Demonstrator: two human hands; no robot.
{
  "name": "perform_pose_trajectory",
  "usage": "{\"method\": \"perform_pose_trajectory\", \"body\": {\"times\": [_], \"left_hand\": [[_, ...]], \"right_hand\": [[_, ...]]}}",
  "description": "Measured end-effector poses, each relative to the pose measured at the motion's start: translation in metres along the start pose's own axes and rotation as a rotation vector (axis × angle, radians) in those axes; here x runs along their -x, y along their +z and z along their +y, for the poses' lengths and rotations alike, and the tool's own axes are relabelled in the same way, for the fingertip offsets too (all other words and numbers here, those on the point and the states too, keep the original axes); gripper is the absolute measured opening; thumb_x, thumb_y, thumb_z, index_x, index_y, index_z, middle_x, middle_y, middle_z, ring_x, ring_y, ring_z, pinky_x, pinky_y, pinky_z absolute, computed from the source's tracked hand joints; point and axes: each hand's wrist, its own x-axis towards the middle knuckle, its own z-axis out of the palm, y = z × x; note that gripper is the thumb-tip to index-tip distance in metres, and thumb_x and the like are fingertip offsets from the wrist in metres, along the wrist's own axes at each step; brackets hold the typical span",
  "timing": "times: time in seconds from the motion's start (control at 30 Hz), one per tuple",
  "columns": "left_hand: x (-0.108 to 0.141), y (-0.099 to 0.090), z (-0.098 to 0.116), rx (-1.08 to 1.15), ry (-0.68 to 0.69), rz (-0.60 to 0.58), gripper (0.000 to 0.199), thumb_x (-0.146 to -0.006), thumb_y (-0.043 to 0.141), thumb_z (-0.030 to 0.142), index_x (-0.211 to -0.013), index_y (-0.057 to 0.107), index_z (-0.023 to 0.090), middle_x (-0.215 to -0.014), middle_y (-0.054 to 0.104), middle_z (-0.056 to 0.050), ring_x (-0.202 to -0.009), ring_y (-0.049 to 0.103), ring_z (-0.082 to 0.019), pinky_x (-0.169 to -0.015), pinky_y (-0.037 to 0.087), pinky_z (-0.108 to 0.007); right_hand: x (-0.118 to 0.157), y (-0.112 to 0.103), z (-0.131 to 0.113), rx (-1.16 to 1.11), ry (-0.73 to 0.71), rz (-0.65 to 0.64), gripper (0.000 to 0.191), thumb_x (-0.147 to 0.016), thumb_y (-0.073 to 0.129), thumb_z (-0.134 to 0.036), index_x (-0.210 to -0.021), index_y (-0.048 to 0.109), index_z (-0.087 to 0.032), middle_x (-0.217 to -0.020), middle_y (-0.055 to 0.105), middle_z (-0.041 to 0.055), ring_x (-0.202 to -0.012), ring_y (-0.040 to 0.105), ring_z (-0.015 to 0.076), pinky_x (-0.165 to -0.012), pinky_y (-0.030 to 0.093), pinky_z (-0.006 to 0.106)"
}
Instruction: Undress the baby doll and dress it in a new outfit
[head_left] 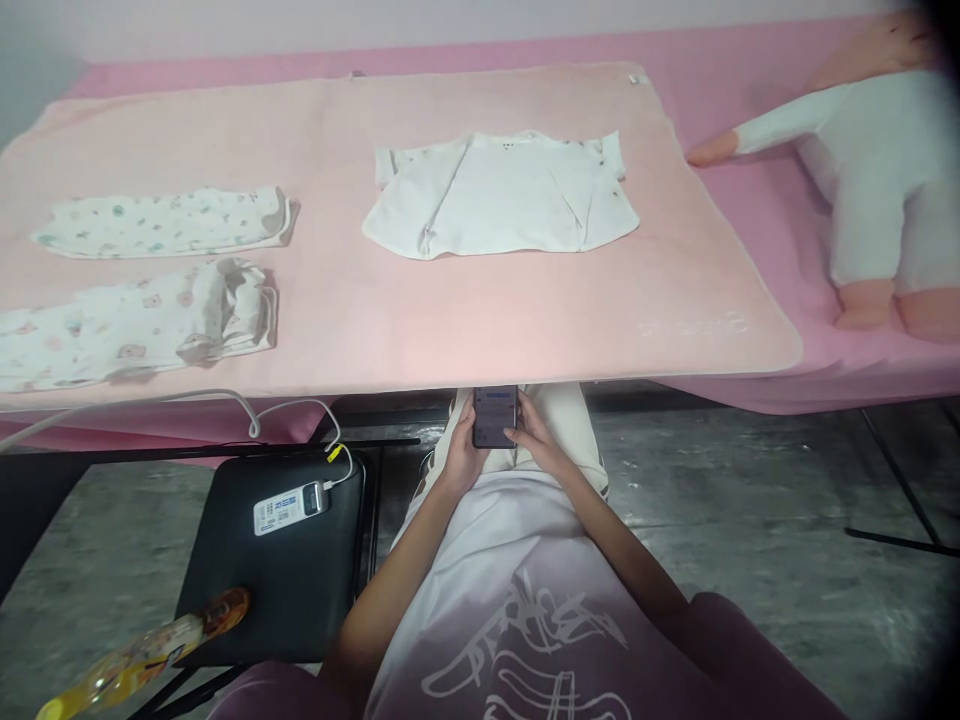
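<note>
A dark smartphone (495, 420) with its screen lit is held low over my lap, just under the table's near edge. My left hand (465, 448) grips its left side. On the other side my right hand (536, 432) holds the phone, the thumb lying over the lower right of the screen. Beyond them, a white short-sleeved baby shirt (506, 195) lies spread flat on the pink mat (480, 320). Two folded printed cloths lie at the left of the mat, a green-patterned one (165, 222) behind an animal-patterned one (135, 325).
A doll in white clothing (870, 170) lies at the right on the pink tablecloth (765, 215). Left of me, a black stool (292, 590) bears a white device (291, 508) with a cable (300, 403) plugged in. A yellow-capped bottle (142, 655) is beside it.
</note>
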Motion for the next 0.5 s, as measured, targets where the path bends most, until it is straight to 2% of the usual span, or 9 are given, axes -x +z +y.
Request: {"method": "perform_pose_trajectory", "body": {"times": [0.23, 0.5], "left_hand": [[0.0022, 0.0018, 0.002, 0.025, -0.01, 0.014, 0.052, -0.102, 0.083, 0.046, -0.152, 0.079, 0.03, -0.17, 0.066, -0.005, -0.172, 0.045, -0.034, -0.141, 0.042, -0.048], [0.0018, 0.001, 0.0014, 0.03, -0.016, 0.024, 0.051, -0.102, 0.084, 0.045, -0.15, 0.079, 0.031, -0.169, 0.067, -0.004, -0.171, 0.046, -0.034, -0.141, 0.041, -0.048]], "right_hand": [[-0.0004, 0.0055, -0.0011, 0.08, -0.029, 0.045, 0.103, -0.098, 0.087, -0.065, -0.182, 0.038, -0.032, -0.163, 0.062, 0.013, -0.151, 0.06, 0.0329, -0.136, 0.046, 0.053], [-0.0024, 0.0069, 0.0038, 0.096, -0.026, 0.072, 0.105, -0.097, 0.087, -0.067, -0.182, 0.038, -0.032, -0.162, 0.062, 0.0133, -0.148, 0.061, 0.0328, -0.136, 0.045, 0.054]]}}
